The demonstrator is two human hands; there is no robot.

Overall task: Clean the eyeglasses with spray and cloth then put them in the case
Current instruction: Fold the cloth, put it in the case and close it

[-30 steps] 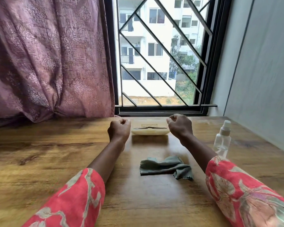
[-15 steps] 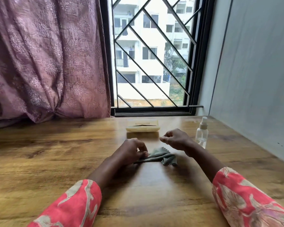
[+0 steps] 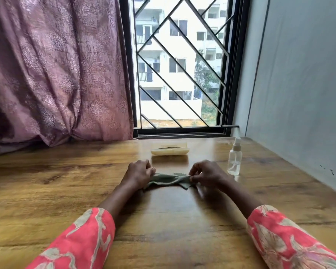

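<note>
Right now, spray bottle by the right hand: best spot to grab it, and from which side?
Take the spray bottle round its clear body, below the nozzle collar. It stands upright, free of the case, with bare table around it. Come from its near left side with the right hand, which is closest, though that hand would first have to release its grip on the cloth.

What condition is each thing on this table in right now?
Cloth: bunched, stretched between both hands just above the table.
Left hand: grips the cloth's left end.
Right hand: pinches the cloth's right end.
Case: lying flat, untouched; open or closed unclear.
Spray bottle: upright, cap on, untouched.
Curtain: drawn aside, window uncovered.
</note>
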